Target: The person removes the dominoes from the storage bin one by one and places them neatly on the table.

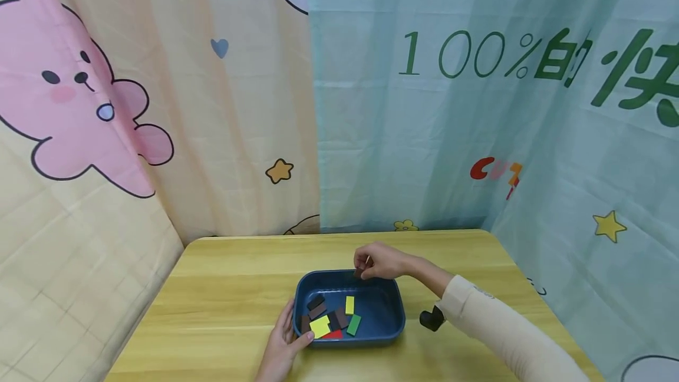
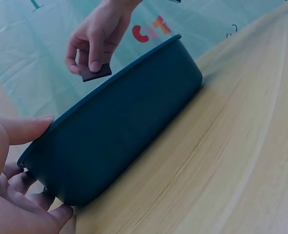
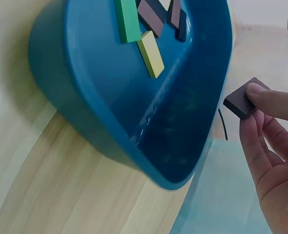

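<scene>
Dark brown block (image 1: 358, 274) pinched in the fingers of the right hand (image 1: 384, 261), just beside the far rim of a blue bin (image 1: 376, 310) on a counter (image 1: 228, 299), long axis hard to tell. Loose blocks (image 1: 320, 327) in the bin, to the near left of that pinch, closer to the left hand (image 1: 281, 342), curled round the left wall.

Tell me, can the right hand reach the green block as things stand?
Probably yes: the green block lies uncovered in the blue bin, though the right hand pinches a dark block.
</scene>
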Available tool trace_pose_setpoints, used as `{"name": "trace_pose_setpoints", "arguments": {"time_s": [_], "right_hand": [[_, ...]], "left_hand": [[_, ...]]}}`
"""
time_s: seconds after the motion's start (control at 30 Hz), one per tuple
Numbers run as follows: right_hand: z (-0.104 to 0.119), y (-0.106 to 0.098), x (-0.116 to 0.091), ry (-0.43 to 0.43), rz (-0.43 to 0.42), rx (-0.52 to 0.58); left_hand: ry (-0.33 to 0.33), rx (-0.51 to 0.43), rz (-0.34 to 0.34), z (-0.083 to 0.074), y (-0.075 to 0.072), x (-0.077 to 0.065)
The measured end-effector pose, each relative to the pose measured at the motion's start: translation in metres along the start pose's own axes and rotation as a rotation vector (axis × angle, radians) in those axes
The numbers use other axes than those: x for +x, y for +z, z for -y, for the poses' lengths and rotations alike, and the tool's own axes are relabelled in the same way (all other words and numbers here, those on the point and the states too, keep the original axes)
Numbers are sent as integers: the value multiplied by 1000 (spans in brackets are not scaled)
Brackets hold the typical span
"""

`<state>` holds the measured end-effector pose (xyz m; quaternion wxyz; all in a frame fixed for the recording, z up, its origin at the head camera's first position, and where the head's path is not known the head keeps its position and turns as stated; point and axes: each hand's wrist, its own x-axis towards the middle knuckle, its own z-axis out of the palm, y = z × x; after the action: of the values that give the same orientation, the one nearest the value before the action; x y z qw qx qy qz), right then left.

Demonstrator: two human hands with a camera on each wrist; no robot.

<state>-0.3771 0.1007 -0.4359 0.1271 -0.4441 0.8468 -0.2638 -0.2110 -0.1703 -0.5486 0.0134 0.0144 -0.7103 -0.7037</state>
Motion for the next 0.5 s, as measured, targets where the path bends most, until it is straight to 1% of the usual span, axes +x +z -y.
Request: {"name": "trace_pose_setpoints", "arguments": {"time_s": [0.2,0.3,0.43,0.5], "right_hand": [[-8,-5,-11,24,-40,66],[-12,-7,-15,45,-58,98],[-16,-10,-20,65,-87,112],[-19,-11,-23,70,-98,114]], "left_hand": [[4,-23,-12,-1,3,-2],[6,-19,-19,-1,4,-2],[-1,-20,-26,-1,3,-3],[-18,-23,-27,-2,2,-4]]}}
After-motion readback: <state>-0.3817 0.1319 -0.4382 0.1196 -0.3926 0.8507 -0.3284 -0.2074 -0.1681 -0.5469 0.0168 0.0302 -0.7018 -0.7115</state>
